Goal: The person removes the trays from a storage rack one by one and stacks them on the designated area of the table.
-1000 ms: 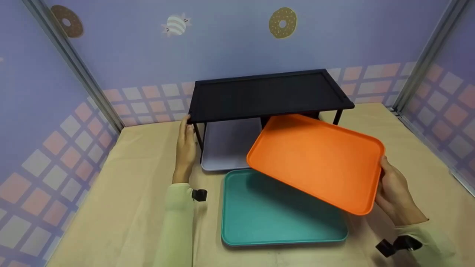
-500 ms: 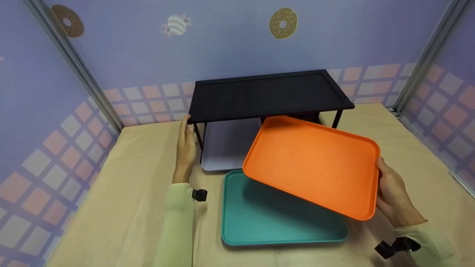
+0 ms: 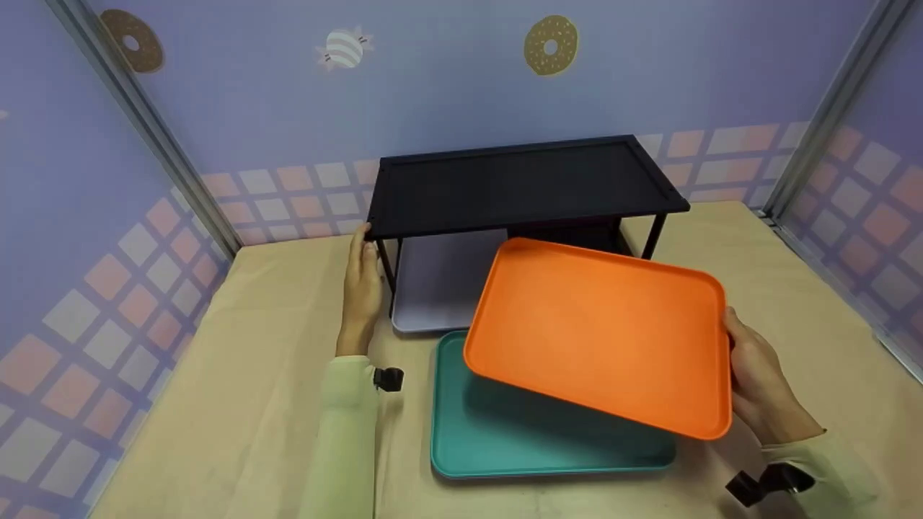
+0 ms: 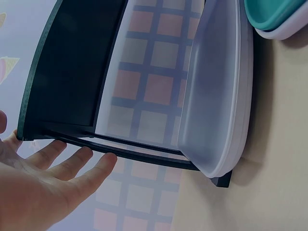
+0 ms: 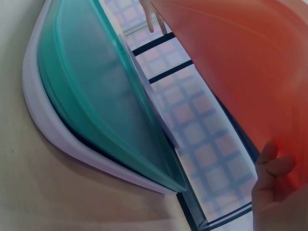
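Observation:
My right hand (image 3: 763,378) grips the right edge of an orange tray (image 3: 598,335), which hangs tilted in the air. Beneath it a teal tray (image 3: 505,440) lies on the table; the right wrist view shows a pale tray (image 5: 36,96) under the teal one. Against the front left corner of a black rack (image 3: 526,184) rests my left hand (image 3: 363,295); in the left wrist view its fingers (image 4: 98,168) are extended along the rack's side bars. A pale lavender tray (image 3: 447,281) stands under the rack's left part, partly hidden by the orange tray.
Purple patterned walls (image 3: 447,79) enclose the table (image 3: 288,404) at the back and sides, with metal posts (image 3: 829,108) in the corners. Dark red shows under the rack's right part, but its shape is unclear.
The orange tray has come down and leftward with my right hand, turning slightly, and its far corner has moved out from under the rack's top. My left hand has stayed put.

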The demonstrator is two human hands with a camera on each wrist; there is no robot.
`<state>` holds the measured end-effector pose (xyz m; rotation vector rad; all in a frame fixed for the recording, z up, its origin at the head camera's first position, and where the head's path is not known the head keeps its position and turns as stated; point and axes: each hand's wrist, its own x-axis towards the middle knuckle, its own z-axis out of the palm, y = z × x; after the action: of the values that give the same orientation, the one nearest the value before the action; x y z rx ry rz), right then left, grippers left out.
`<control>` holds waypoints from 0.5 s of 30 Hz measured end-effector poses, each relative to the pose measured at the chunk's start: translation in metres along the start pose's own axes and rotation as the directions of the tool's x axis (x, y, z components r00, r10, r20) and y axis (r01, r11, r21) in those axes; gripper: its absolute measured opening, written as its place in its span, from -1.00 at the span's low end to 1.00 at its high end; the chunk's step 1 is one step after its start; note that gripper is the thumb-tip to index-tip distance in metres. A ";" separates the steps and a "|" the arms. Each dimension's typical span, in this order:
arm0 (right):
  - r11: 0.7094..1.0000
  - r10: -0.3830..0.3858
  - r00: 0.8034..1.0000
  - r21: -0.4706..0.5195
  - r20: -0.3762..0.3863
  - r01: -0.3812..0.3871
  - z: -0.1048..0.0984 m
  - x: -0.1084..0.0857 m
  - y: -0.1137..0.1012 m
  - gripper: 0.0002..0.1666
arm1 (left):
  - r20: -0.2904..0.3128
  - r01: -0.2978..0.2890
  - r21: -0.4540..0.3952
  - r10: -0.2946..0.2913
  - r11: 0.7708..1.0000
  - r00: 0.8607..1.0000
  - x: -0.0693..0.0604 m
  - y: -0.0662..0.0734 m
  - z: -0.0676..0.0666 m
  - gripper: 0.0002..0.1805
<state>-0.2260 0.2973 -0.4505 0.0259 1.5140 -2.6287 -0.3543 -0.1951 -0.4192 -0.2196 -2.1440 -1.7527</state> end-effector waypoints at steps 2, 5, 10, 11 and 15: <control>1.000 0.008 1.000 -0.027 -0.011 -0.009 0.001 -0.001 0.000 -0.51 | 0.009 0.002 -0.007 -0.002 1.000 1.000 0.000 0.000 0.000 -0.42; 0.998 0.017 1.000 -0.053 -0.019 -0.018 0.002 -0.001 0.000 -0.51 | 0.011 0.004 -0.017 -0.004 1.000 1.000 0.000 0.000 0.000 -0.42; 0.995 0.023 1.000 -0.099 -0.014 -0.024 0.005 -0.001 0.001 -0.50 | 0.019 0.021 -0.037 -0.020 0.999 1.000 0.001 0.001 0.000 -0.43; 0.994 0.023 1.000 -0.110 -0.011 -0.024 0.005 -0.001 0.001 -0.50 | 0.020 0.028 -0.040 -0.027 0.999 0.999 0.001 0.001 -0.001 -0.43; 0.987 0.022 1.000 -0.158 0.001 -0.022 0.005 -0.001 0.002 -0.47 | 0.030 0.051 -0.046 -0.049 0.998 0.998 -0.004 0.017 -0.001 -0.43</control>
<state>-0.2243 0.2916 -0.4497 0.0259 1.7051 -2.4825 -0.3447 -0.1914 -0.4050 -0.2067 -2.1475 -1.8404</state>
